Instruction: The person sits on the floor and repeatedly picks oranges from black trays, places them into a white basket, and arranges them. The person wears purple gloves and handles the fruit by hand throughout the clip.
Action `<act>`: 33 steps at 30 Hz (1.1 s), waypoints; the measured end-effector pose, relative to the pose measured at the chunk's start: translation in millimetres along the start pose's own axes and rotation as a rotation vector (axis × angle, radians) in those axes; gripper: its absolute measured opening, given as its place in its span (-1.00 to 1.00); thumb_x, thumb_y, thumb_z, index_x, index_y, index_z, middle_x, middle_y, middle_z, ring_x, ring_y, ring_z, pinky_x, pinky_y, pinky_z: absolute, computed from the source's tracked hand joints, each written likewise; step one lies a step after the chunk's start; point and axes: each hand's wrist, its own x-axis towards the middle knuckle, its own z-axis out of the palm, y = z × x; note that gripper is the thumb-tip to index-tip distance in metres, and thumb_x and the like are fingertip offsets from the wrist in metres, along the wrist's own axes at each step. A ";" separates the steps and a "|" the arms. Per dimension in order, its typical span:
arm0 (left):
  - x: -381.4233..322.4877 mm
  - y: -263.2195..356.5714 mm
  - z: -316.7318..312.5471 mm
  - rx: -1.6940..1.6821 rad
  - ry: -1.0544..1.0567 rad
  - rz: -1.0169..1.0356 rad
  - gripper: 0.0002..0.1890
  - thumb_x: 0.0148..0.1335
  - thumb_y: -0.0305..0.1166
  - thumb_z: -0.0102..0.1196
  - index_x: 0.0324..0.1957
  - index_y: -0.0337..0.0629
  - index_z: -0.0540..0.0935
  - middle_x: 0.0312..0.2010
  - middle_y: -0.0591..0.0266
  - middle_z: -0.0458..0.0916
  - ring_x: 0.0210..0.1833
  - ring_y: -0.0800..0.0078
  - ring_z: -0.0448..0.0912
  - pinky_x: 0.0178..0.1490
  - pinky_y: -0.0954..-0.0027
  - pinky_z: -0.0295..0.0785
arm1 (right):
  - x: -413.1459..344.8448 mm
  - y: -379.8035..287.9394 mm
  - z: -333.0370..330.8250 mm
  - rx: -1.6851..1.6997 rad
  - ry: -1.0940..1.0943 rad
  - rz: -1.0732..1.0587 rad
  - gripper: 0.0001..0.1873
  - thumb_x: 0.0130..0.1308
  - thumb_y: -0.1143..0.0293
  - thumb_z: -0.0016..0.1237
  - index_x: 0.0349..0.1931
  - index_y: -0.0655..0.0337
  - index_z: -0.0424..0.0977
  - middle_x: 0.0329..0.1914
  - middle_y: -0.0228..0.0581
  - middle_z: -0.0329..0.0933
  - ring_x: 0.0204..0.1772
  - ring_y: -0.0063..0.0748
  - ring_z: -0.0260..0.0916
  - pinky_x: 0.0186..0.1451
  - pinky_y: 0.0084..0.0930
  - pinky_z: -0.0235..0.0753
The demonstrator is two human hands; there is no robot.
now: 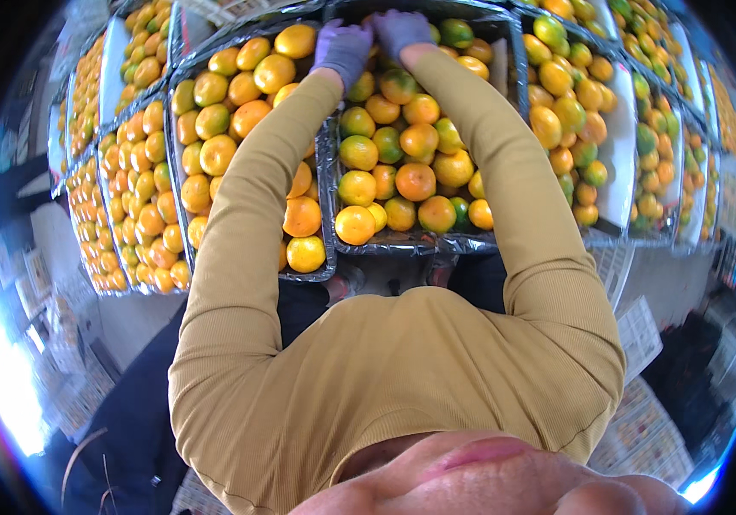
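Observation:
Purple-grey gloves cover both hands, which reach to the far end of a dark, plastic-lined bin [419, 246] of mandarins [415, 181]. My left hand [343, 50] is over the bin's far left corner, beside the divider to the neighbouring bin. Close to its right, my right hand [401, 33] bends down over the fruit. The fingertips of both hands are hard to make out, so whether either grips a mandarin does not show. The fruit in this bin ranges from orange to green. Larger orange mandarins [217, 154] fill the bin on the left, partly behind my left forearm.
More mandarins [568, 114] lie in the bin on the right, next to a white side panel [617, 161]. Further bins of fruit [142, 193] extend to both sides. A white plastic crate [638, 338] is on the right, near stacked crates [648, 425]. Dark clothing shows at lower left.

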 end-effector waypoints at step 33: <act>-14.3 207.5 -50.8 -0.367 0.231 0.402 -0.51 0.11 -0.13 0.40 0.05 -0.06 0.60 -0.02 0.06 0.64 0.03 0.01 0.64 0.08 0.02 0.59 | -788.6 257.5 122.4 -0.116 -0.777 1.101 -0.48 0.52 0.18 -0.16 0.47 -0.17 0.31 0.35 -0.18 0.56 0.33 0.02 0.57 0.26 0.06 0.60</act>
